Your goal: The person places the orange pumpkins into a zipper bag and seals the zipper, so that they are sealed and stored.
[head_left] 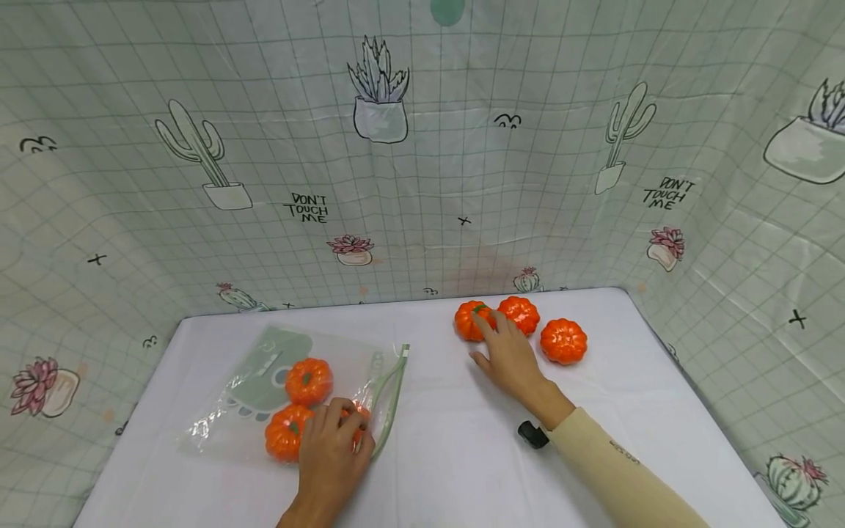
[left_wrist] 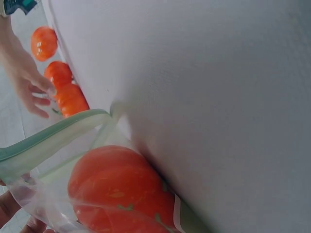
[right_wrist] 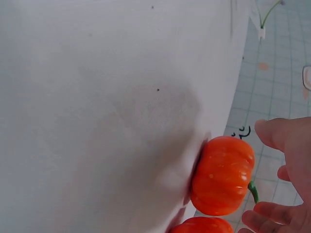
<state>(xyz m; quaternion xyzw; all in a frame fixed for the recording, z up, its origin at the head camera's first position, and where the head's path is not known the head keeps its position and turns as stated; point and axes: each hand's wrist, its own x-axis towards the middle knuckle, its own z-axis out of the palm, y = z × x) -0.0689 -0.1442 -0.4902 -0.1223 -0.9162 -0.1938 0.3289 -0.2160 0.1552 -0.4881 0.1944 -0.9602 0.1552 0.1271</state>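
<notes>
A clear zip bag (head_left: pixel 227 411) with a green printed patch lies on the left of the table, holding several orange toy pumpkins (head_left: pixel 309 381). My left hand (head_left: pixel 333 444) grips the bag near its green-edged mouth (left_wrist: pixel 53 131), over one bagged pumpkin (left_wrist: pixel 121 189). Three more pumpkins sit loose at the back right. My right hand (head_left: pixel 511 359) reaches over the leftmost one (head_left: pixel 470 321), which has a green stem (right_wrist: pixel 253 191). In the right wrist view, its thumb and fingers are spread beside that pumpkin, apart from it.
The other loose pumpkins, a middle one (head_left: pixel 518 315) and a right one (head_left: pixel 564 341), stand close by the right hand. White cloth covers the table (head_left: pixel 455 469). Behind it hangs a checked curtain (head_left: pixel 422 176) with cactus prints. A black device (head_left: pixel 532 435) is at the right wrist.
</notes>
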